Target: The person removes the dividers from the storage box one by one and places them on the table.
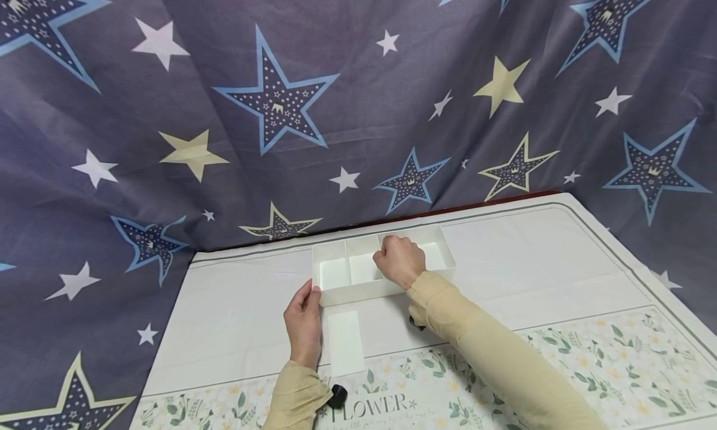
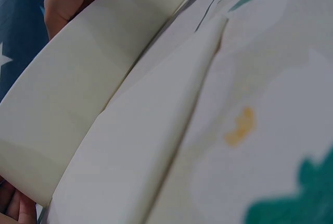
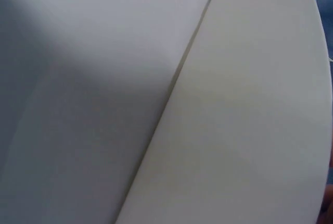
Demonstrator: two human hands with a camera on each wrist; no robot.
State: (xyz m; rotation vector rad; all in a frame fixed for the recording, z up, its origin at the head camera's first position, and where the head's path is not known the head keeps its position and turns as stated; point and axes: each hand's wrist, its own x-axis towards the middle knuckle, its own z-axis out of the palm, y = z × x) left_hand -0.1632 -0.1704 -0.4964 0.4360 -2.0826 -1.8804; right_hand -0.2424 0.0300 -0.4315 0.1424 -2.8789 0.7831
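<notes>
A long white box point(image 1: 386, 285) with upright dividers stands near the back edge of the table. My left hand point(image 1: 304, 324) holds its left front corner, the thumb against the front wall and the fingers along the left end. Over the box, my right hand point(image 1: 400, 261) is curled with its fingertips down inside, pinching a divider point(image 1: 379, 240) right of the middle; the hand hides most of that divider. A loose flat white panel point(image 1: 345, 343) lies in front of the box, beside my left hand. In the right wrist view the box's front wall point(image 3: 244, 94) fills the right side.
A white table cover point(image 1: 235, 324) with a printed flower band point(image 1: 610, 368) lies under everything. Behind the table hangs a dark star-patterned cloth point(image 1: 313, 168), close to the back of the box. A black wrist device point(image 1: 338, 396) sits by the left sleeve.
</notes>
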